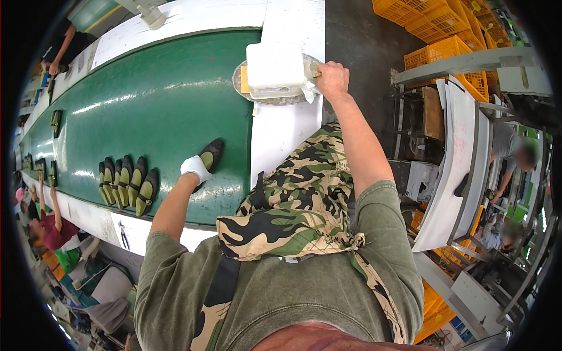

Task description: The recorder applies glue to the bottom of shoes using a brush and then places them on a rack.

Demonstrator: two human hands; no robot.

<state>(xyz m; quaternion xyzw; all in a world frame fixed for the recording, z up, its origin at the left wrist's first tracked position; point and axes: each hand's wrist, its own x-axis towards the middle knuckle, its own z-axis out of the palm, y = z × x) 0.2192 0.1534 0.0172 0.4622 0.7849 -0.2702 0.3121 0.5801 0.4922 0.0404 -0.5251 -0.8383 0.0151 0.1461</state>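
My left hand [196, 168], in a white glove, is closed on a shoe [212, 154] with a dark toe and an olive-green body, at the near right of the green belt. To its left, several similar shoes [124, 182] lie side by side on the belt. My bare right hand [333, 79] is closed round a short yellowish handle [317, 74] at the right side of a white plastic container [274, 65]. Whatever the handle belongs to is mostly hidden. Under the container is a round, stained tray [285, 100], and crumpled white material [308, 92] hangs at its side.
The green belt [175, 82] runs leftward between white ledges, with more shoes [55, 123] farther along. Pliers [123, 234] lie on the near ledge. Co-workers [52, 225] are along the left. Yellow crates [448, 55] and a rack with white boards [453, 164] stand at right.
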